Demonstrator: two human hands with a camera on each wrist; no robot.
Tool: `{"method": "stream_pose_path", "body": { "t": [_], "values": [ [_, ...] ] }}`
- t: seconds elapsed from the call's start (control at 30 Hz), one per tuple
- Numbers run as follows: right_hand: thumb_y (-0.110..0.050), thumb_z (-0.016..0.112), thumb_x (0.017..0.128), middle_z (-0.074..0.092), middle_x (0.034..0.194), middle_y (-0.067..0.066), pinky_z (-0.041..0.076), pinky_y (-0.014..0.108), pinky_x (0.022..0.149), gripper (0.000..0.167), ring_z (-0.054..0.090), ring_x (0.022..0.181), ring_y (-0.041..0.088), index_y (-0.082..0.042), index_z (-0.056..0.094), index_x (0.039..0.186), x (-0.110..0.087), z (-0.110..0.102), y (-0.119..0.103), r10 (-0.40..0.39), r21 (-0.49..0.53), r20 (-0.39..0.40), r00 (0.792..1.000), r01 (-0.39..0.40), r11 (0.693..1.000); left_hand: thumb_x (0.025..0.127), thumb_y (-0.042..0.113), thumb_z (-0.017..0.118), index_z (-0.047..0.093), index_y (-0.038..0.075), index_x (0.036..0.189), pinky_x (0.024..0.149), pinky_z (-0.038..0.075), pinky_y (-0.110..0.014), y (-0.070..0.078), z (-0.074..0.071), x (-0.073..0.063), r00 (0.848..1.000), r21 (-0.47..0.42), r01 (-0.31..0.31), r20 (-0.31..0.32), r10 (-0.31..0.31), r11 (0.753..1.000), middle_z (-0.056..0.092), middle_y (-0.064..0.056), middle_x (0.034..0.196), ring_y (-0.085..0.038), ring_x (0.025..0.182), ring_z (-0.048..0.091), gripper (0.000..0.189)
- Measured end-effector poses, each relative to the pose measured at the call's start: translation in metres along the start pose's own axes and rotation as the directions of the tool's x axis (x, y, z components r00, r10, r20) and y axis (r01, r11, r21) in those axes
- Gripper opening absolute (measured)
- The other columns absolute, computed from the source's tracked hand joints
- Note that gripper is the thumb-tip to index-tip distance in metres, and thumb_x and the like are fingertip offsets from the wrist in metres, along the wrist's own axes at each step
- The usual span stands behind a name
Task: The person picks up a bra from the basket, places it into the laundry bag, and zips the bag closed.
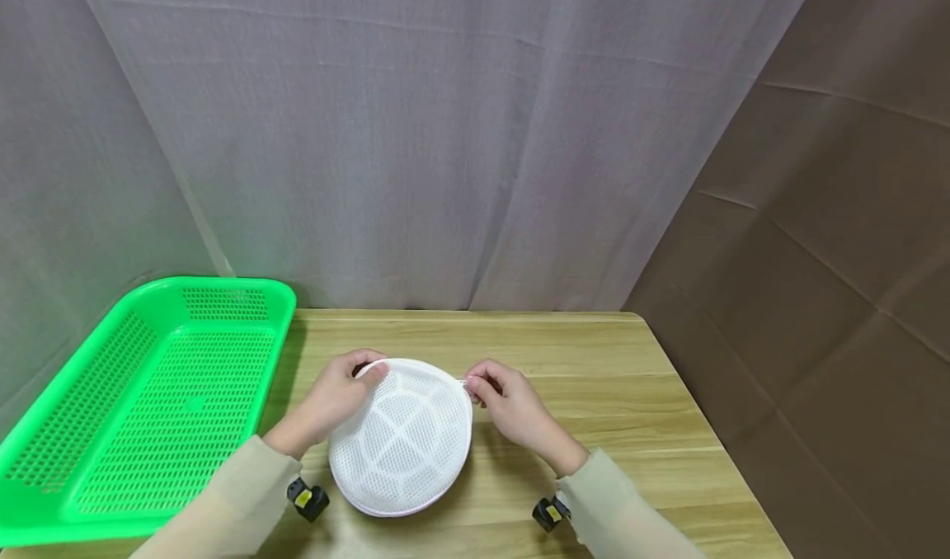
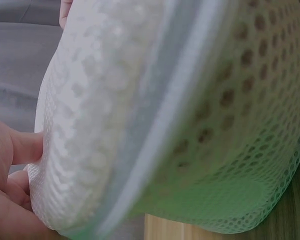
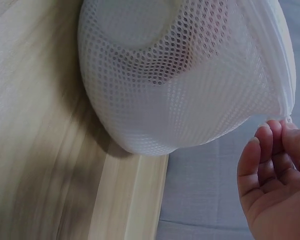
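Observation:
A round white mesh laundry bag [image 1: 401,439] is held up over the table, its flat panel with crossing bands facing the head camera. My left hand [image 1: 341,390] grips its upper left edge, the thumb on the front panel. On the bag's upper right rim, my right hand [image 1: 512,402] pinches the small zipper pull [image 1: 463,383] between thumb and fingers. In the left wrist view the zipper band [image 2: 160,115] runs round the rim, and the mesh side bulges out below it. The right wrist view shows the bag's mesh underside [image 3: 140,100], its wall drawn to a point at the pinching fingertips.
A large green plastic basket [image 1: 278,353] with slotted walls stands on the left of the wooden table [image 1: 594,353]. A grey curtain [image 1: 416,171] hangs behind the table, and a brown cloth wall [image 1: 839,295] rises on the right.

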State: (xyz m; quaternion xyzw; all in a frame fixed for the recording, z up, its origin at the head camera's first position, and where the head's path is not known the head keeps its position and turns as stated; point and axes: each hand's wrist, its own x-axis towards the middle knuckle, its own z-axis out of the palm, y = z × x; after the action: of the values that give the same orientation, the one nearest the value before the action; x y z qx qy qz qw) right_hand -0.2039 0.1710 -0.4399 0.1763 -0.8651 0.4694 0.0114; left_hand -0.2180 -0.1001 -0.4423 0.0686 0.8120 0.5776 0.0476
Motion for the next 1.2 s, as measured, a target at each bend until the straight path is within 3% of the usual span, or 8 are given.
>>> {"method": "stream_pose_path", "body": {
  "t": [0.33, 0.6, 0.87, 1.03, 1.2],
  "values": [
    [-0.019, 0.057, 0.098, 0.061, 0.080, 0.002, 0.048, 0.027, 0.061, 0.011, 0.058, 0.074, 0.020, -0.013, 0.064, 0.091, -0.001, 0.000, 0.003, 0.008, 0.053, -0.002, 1.000, -0.008, 0.999, 0.098, 0.018, 0.057, 0.068, 0.006, 0.109, 0.093, 0.040, -0.038, -0.002, -0.001, 0.001, 0.999, -0.038, 0.034, -0.003, -0.034, 0.999, 0.064, -0.007, 0.111, -0.024, 0.106, 0.054, 0.020],
    [-0.017, 0.055, 0.099, 0.063, 0.084, 0.014, 0.049, 0.027, 0.063, 0.012, 0.059, 0.076, 0.027, -0.013, 0.063, 0.090, -0.001, -0.001, 0.004, 0.021, 0.055, 0.022, 1.000, -0.022, 0.998, 0.098, 0.016, 0.056, 0.067, 0.003, 0.110, 0.091, 0.041, -0.036, -0.004, -0.004, 0.002, 0.995, -0.061, 0.075, -0.066, -0.079, 0.995, 0.063, -0.009, 0.110, -0.023, 0.103, 0.053, 0.021],
    [-0.015, 0.058, 0.097, 0.062, 0.083, 0.016, 0.046, 0.025, 0.060, 0.010, 0.057, 0.074, 0.024, -0.008, 0.065, 0.097, -0.001, 0.000, -0.001, 0.045, 0.074, 0.026, 0.999, -0.047, 0.996, 0.098, 0.019, 0.056, 0.066, 0.003, 0.110, 0.087, 0.041, -0.034, -0.004, -0.005, 0.002, 0.995, -0.071, 0.088, -0.042, -0.091, 0.994, 0.063, -0.008, 0.107, -0.021, 0.099, 0.053, 0.022],
    [-0.019, 0.057, 0.098, 0.062, 0.083, 0.014, 0.048, 0.027, 0.061, 0.011, 0.058, 0.075, 0.025, -0.012, 0.064, 0.095, 0.001, 0.001, 0.001, 0.028, 0.074, 0.009, 1.000, -0.029, 0.997, 0.096, 0.027, 0.060, 0.065, 0.006, 0.116, 0.092, 0.042, -0.039, 0.002, -0.005, 0.001, 0.998, 0.005, 0.057, -0.009, -0.057, 0.998, 0.063, -0.009, 0.114, -0.022, 0.106, 0.055, 0.030],
    [-0.015, 0.056, 0.099, 0.062, 0.083, 0.015, 0.053, 0.034, 0.065, 0.010, 0.059, 0.074, 0.021, -0.009, 0.062, 0.094, 0.004, 0.001, -0.003, -0.004, 0.081, -0.019, 1.000, 0.006, 0.997, 0.095, 0.029, 0.062, 0.063, 0.004, 0.117, 0.094, 0.043, -0.044, 0.013, -0.002, -0.001, 0.999, 0.100, -0.047, 0.011, 0.046, 0.994, 0.065, -0.009, 0.111, -0.024, 0.105, 0.057, 0.033]
  ]
}}
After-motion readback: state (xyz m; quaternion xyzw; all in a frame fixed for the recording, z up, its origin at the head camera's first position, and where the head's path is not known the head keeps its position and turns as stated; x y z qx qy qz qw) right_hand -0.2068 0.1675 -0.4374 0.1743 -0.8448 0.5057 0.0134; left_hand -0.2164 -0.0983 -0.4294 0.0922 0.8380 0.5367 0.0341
